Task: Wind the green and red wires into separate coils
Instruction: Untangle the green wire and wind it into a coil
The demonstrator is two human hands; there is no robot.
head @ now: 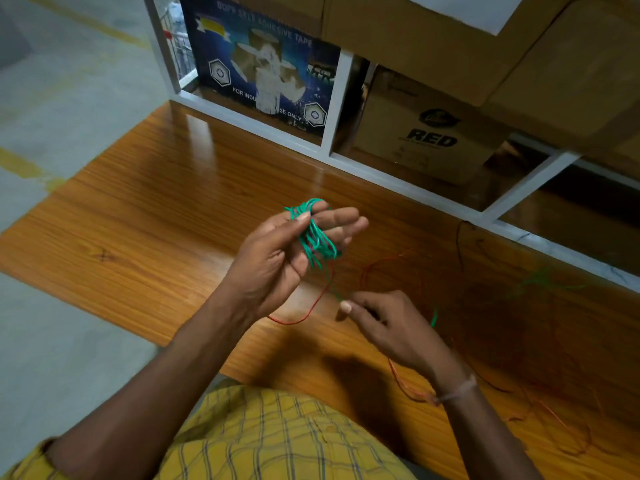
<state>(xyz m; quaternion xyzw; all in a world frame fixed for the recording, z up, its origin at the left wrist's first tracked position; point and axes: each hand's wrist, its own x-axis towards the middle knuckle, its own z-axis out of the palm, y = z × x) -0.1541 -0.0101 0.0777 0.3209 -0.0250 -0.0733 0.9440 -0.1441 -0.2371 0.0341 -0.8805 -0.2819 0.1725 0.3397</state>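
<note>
Frame centre: left hand (277, 258), fingers spread, carries the thin green wire coil (317, 237); right hand (384, 323) pinches its tail. Loose red wire (313, 308) crosses beneath; risk it snags into the loops.

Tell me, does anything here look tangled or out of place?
Yes. The red wire crosses under the green wire coil on the left hand, and loose strands sprawl over the table.

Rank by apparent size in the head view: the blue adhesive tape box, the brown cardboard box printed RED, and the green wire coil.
1. Blue adhesive tape box
2. Brown cardboard box printed RED, partly hidden, so close to the first
3. Green wire coil on the left hand, smallest though nearest
</note>
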